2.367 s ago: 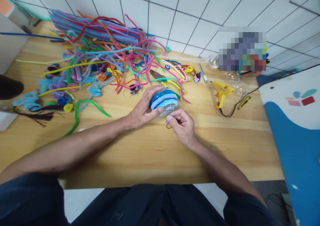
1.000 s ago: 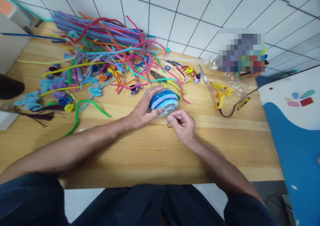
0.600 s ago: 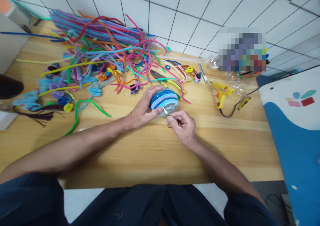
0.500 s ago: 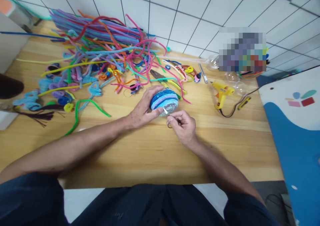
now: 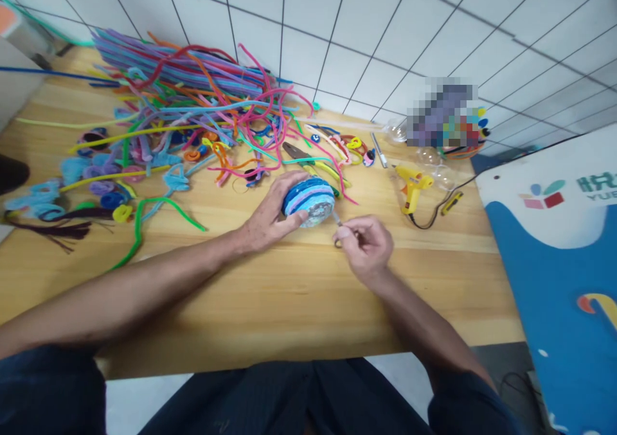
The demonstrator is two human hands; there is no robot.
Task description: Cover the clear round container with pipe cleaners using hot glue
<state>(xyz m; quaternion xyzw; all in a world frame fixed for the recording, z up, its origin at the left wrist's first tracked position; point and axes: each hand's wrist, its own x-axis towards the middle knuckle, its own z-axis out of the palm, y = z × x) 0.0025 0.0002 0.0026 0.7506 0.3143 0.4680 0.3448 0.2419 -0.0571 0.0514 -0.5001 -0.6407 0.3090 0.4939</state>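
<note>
My left hand (image 5: pixel 270 220) is wrapped around the left side of a ball (image 5: pixel 311 197) striped in dark blue, light blue and lilac pipe cleaner. A greyish, rough patch shows on the ball's lower front, beside my left thumb. Closed on a small pair of scissors (image 5: pixel 337 219), my right hand (image 5: pixel 367 245) is just to the right of the ball. The silver blades point up and left towards the ball's edge, and a dark finger loop shows below the fingers. Behind the ball lie pliers (image 5: pixel 308 159) with yellow-green handles.
Loose pipe cleaners (image 5: pixel 178 107) in many colours heap up at the back left. A green pipe cleaner (image 5: pixel 139 223) curves near my left forearm. To the right are a yellow glue gun (image 5: pixel 413 184) with its cord, a yellow cutter (image 5: pixel 452 202), a silver pen-like tool (image 5: pixel 378 150) and clear balls (image 5: pixel 441 175).
My right hand and the scissors have moved right, away from the ball's front patch. My left hand still holds the ball. The whole view has shifted slightly.
</note>
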